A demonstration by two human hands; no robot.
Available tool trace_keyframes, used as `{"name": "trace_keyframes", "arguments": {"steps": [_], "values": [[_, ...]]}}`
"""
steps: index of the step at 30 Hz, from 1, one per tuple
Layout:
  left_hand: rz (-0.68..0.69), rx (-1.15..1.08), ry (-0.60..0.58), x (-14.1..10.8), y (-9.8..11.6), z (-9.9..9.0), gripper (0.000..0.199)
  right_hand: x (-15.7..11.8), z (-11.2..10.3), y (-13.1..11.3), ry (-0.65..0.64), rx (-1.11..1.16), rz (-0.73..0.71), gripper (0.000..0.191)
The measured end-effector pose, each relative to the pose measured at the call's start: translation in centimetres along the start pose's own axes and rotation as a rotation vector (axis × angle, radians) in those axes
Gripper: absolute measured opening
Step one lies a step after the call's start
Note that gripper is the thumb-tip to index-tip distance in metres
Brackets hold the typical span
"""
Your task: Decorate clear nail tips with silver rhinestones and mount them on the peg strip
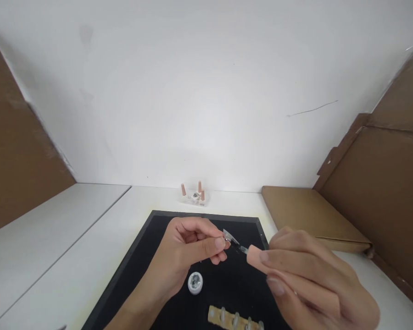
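Above the black mat point(141, 266), the right hand point(306, 279) grips a pink-handled brush point(253, 253), its long axis slanting up-left, tip at a small clear nail tip point(229, 235) (pinched in the left hand point(189, 250)), over the mat's far edge.

Black mat point(141, 270), white table point(89, 229), seemingly glittery silver jar point(195, 282).

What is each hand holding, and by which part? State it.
Left hand pinches a small clear nail tip at its near end. Right hand grips a pink-handled brush by the handle.
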State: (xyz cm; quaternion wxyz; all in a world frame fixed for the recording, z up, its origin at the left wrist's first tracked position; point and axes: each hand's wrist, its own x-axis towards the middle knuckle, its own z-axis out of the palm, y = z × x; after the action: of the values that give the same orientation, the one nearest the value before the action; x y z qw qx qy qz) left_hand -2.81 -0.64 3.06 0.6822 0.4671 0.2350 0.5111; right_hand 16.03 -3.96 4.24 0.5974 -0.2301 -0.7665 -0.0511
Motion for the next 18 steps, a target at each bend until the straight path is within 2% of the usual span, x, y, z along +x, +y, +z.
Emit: {"name": "trace_keyframes", "arguments": {"steps": [3, 7, 12, 18], "values": [[0.011, -0.004, 0.005, 0.03, -0.01, 0.00, 0.007, -0.04, 0.04, -0.03, 0.047, 0.016, 0.004, 0.021], [-0.009, 0.001, 0.016, 0.14, 0.16, 0.18, 0.008, 0.07, -0.05, -0.11, 0.066, -0.010, -0.097, 0.029], [-0.007, -0.006, 0.015, 0.18, 0.29, 0.29, 0.009, 0.49, 0.37, -0.41, 0.068, 0.002, 0.014, 0.022], [-0.017, 0.003, 0.033, 0.10, 0.36, 0.42, 0.010, 0.13, 0.88, -0.24, 0.183, 0.000, -0.044, 0.027]]}}
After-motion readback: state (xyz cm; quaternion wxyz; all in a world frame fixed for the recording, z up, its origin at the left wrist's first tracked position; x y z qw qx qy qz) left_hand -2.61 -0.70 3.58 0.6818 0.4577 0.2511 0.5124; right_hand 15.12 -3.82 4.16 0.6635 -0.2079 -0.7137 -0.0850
